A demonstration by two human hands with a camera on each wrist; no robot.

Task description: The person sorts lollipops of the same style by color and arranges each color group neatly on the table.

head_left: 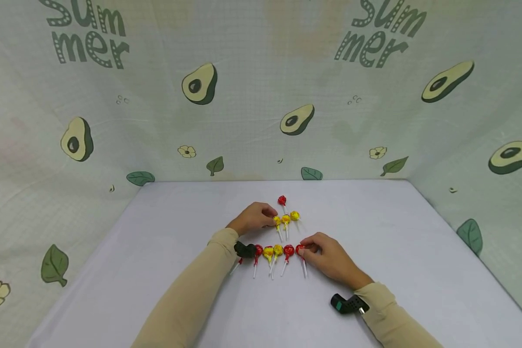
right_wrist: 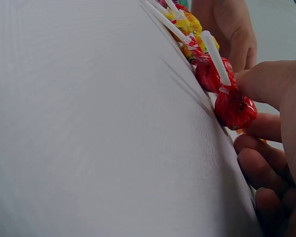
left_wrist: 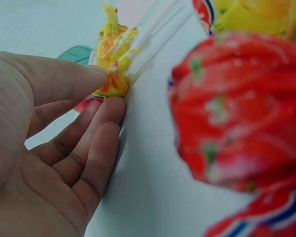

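1. Head view: The left hand (head_left: 253, 217) pinches the ball of a yellow-wrapped round lollipop with a white stick (head_left: 277, 221), the leftmost of three yellow ones side by side on the white cloth-covered counter (head_left: 191, 205). Just beyond them lies a single red-wrapped round lollipop (head_left: 282, 200).
2. Same view: The right hand (head_left: 330, 257) holds a shiny red-wrapped lollipop (head_left: 300, 249) at the right end of a nearer row, sticks pointing towards the person. To its left come one red, two yellow with crossing sticks, then two more red, the last partly hidden by a black wrist device (head_left: 245, 250).
3. Left wrist view: The gap between thumb and forefinger is narrow, closed around the yellow lollipop; the other fingers are loosely bent. A blurred red lollipop (left_wrist: 241, 113) looms close to the lens.
4. Right wrist view: Thumb and forefinger hold the end red lollipop, its stick tilted up in the frame; the remaining fingers curl beneath. Another red lollipop (right_wrist: 209, 73) sits just beside it.
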